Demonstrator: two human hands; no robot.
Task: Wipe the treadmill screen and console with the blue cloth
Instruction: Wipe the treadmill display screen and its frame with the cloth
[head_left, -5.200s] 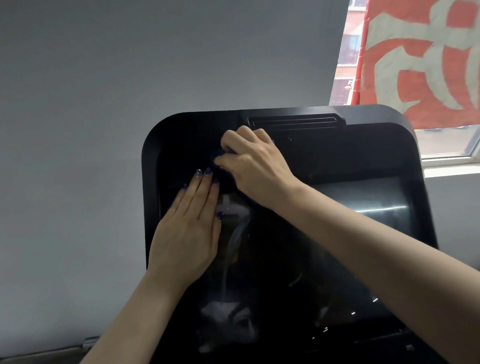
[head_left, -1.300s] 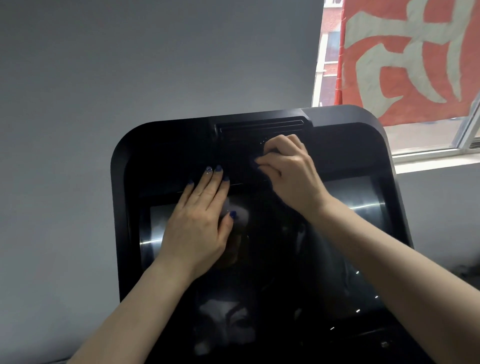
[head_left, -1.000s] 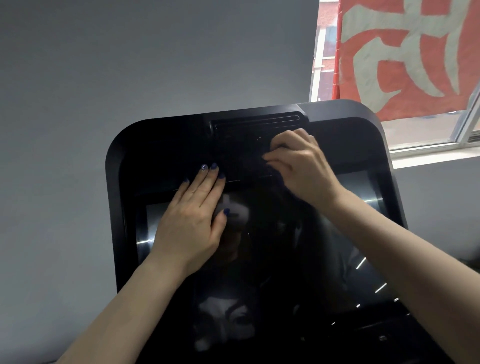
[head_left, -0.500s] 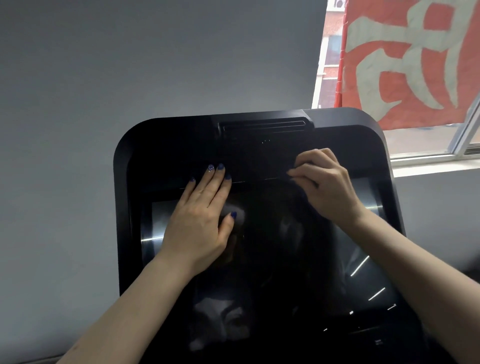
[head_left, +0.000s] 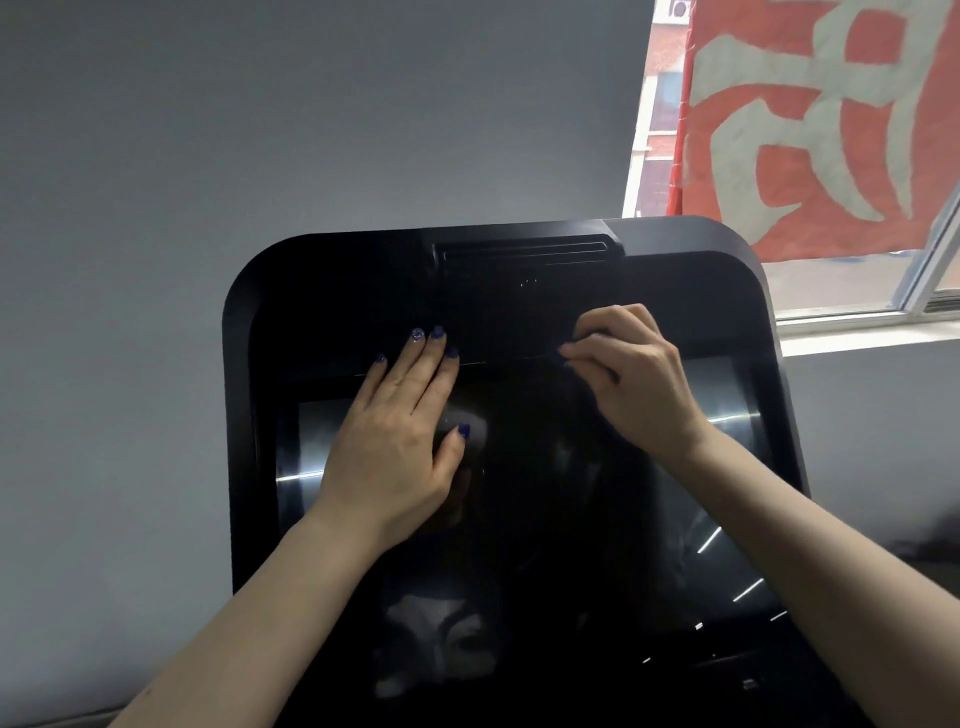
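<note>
step: wiping console (head_left: 332, 306) band above screen (head_left: 727, 400) | right hand (head_left: 639, 384) bunched on blue cloth (head_left: 597, 332) | left hand (head_left: 400, 436) flat, bracing | next: likely sweep rightward

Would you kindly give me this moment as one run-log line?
left hand: flat on screen | right hand: curled, cloth barely visible, at screen's top edge | console: upright | step: wiping

screen (head_left: 597, 493): glossy, reflective | console (head_left: 332, 291): matt black plastic
</note>
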